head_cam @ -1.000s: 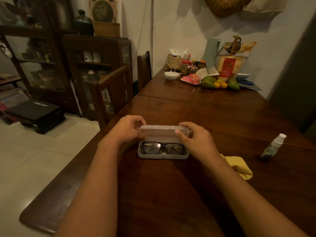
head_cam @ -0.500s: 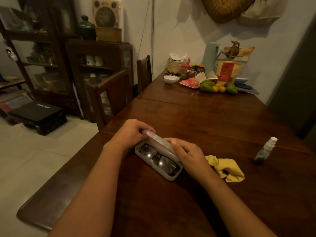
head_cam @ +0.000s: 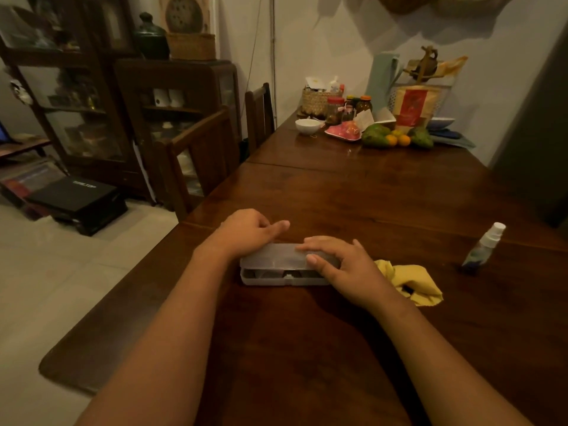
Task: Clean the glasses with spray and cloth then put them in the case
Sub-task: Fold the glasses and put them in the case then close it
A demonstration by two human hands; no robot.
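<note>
Head cam view here. The translucent grey glasses case (head_cam: 285,265) sits flat on the dark wooden counter (head_cam: 338,364), long side facing the person. Its lid is down over the base, with a thin seam along the front, and I can't tell if it's clicked shut. The glasses (head_cam: 261,274) are inside it, and you only get a dark blurry shape through the plastic.

The right hand (head_cam: 341,265) is on top of the case's right half. Its fingers (head_cam: 313,245) lie out flat across the lid and the thumb sits against the lid's front edge, so it's pressing rather than curling round anything. The left hand (head_cam: 246,232) is at the case's back left corner, wrist resting against that end. Its fingers are curled under with one digit poking straight out to the right. I honestly can't tell whether it's gripping the case or just lying there.

The crumpled yellow cloth (head_cam: 412,281) is on the counter just right of the case, tucked partly behind the right wrist. The small spray bottle (head_cam: 484,244) stands upright further right, well apart from the cloth.

At the far end of the counter there's a white bowl (head_cam: 308,126), a woven basket (head_cam: 316,101), some jars and a pile of green and orange fruit (head_cam: 396,138). A wooden chair (head_cam: 203,155) is pulled up on the left side, with a glass-front cabinet (head_cam: 175,118) behind it.
</note>
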